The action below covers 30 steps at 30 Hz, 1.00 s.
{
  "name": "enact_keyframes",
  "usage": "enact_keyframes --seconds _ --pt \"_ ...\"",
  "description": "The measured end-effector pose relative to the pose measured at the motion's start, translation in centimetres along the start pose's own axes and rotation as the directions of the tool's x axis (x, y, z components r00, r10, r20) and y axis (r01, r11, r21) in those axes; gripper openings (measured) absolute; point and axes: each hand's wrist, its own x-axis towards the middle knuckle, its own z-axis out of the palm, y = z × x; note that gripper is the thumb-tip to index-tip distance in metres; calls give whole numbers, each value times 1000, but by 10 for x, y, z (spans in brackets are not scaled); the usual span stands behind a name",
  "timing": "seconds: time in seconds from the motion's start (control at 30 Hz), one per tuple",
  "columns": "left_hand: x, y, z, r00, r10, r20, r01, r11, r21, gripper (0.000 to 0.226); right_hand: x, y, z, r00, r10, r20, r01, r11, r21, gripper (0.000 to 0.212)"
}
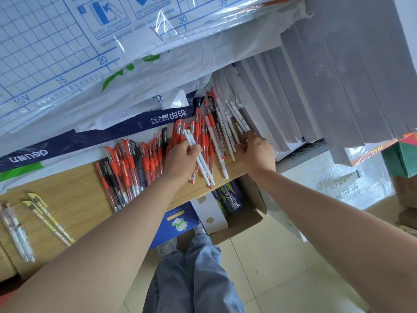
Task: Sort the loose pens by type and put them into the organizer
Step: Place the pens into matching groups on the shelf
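Loose pens lie on a wooden shelf [74, 199]. A heap of red gel pens [135, 163], with a few black ones among them, covers its middle. My left hand [182, 159] grips two white pens [203, 163] over that heap. To the right lie several white and pink pens [223, 123]. My right hand [257, 150] rests at their near ends, its fingers curled on two white pens [239, 116] beside the paper stack. Two yellow pens [47, 218] and clear pens [15, 231] lie apart at the left. No organizer is visible.
Plastic-wrapped grid sheets [67, 41] and a blue-and-white Deli pack [90, 136] overhang the shelf's back. A stack of grey paper reams [327, 86] crowds the right. Under the shelf stand cardboard boxes [243, 213] and a blue box [178, 220]. My legs [194, 279] are over tiled floor.
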Motion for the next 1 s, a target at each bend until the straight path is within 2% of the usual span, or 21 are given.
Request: enact_keyframes --seconds 0.13,0.3,0.4,0.63,0.73,0.9,1.0 --pt "2 -2 -1 1000 4 9 -4 1000 -6 33 3 -8 6 999 11 43 -12 999 35 23" --pt "2 -1 -2 1000 -1 12 1 999 -36 32 6 -10 -7 996 -19 -90 32 988 154 11" --pt "2 0 -3 1000 4 16 -4 999 -39 34 10 -8 -18 995 -48 -92 51 998 38 30" --pt "2 -3 -6 1000 17 8 -16 999 -27 34 17 -12 -11 1000 -22 -21 19 991 -135 19" --pt "3 -6 -7 1000 23 7 -23 999 -42 33 17 -14 -9 1000 -9 -10 7 993 -119 20" --pt "2 -6 -9 1000 13 -4 -13 999 -42 32 12 -10 -20 992 -107 -72 107 994 -3 16" --pt "-1 -3 -8 1000 13 0 -13 999 -53 32 4 -5 -24 989 -144 -24 144 990 7 12"
